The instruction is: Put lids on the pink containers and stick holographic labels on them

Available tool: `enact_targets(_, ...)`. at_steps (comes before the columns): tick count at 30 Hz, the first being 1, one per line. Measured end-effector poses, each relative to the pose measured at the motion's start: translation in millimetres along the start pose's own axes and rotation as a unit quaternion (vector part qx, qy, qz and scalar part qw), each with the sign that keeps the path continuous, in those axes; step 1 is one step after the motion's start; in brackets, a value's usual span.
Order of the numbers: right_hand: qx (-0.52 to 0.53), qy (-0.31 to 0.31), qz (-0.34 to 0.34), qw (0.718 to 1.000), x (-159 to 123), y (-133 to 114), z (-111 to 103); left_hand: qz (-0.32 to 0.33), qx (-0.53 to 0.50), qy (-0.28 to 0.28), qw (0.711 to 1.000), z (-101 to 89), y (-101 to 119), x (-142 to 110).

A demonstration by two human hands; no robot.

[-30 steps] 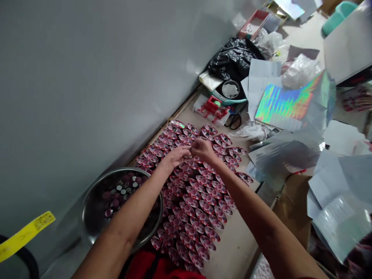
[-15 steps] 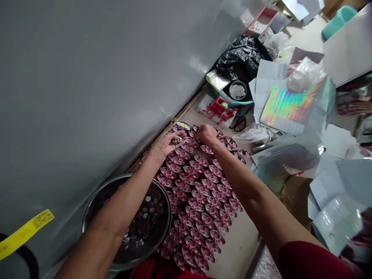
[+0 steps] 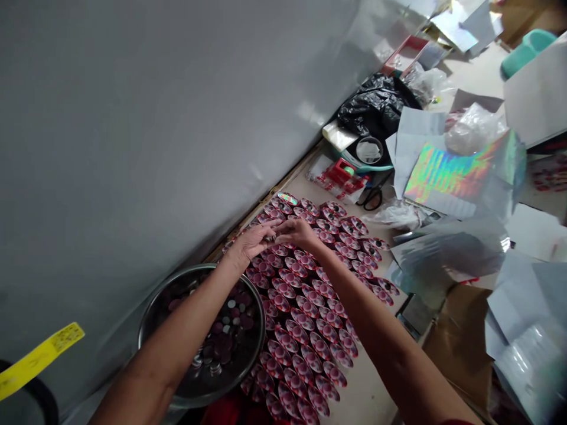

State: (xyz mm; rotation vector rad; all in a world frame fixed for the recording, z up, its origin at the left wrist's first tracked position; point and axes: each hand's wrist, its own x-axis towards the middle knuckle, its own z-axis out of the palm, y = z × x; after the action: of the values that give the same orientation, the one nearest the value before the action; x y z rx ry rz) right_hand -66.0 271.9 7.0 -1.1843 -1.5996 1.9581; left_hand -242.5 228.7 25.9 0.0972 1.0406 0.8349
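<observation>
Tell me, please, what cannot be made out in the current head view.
In the head view:
Small pieces in the left hand: how many, hidden by fingers.
Right hand: whether it pinches anything, hidden by its fingers.
Metal bowl: some of its discs, covered by the left forearm.
Yellow tag: print too small, cut off by the left edge.

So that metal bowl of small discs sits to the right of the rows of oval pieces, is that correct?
Not quite: the head view shows the metal bowl of small discs sitting to the left of the rows of oval pieces, not the right.
</observation>
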Motion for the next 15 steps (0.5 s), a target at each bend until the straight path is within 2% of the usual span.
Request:
enact_targets(2,0.05,-0.015,0.025,0.998,2.1,-0.5,-7.1,-0.01,-0.008,0.017,1.0,-1.2,3.3,-1.4)
enact_targets(4,0.043,0.031,0.031,0.998,10.7,-4.6,-15.6,-0.011,-0.039,0.05,0.998,-2.0,10.5,2.1)
enact_targets(6,-0.039,0.136,0.03,0.989,25.6,-11.4,-22.4,-0.004,-0.079,0.093,0.993,-3.8,20.3,7.6)
enact_targets(8,-0.186,0.233,0.035,0.954,44.5,-19.9,-25.7,0.004,-0.105,0.131,0.986,-7.5,30.7,12.0)
enact_targets(9,-0.266,0.256,0.042,0.928,54.2,-24.5,-25.8,0.007,-0.108,0.145,0.983,-9.9,35.5,13.3)
enact_targets(12,-0.447,0.232,0.087,0.86,80.8,-37.8,-22.5,0.013,-0.111,0.154,0.982,-17.9,46.2,14.7)
enact_targets(15,-0.524,0.174,0.162,0.817,101.6,-46.3,-20.5,0.016,-0.129,0.128,0.983,-25.2,49.4,16.3)
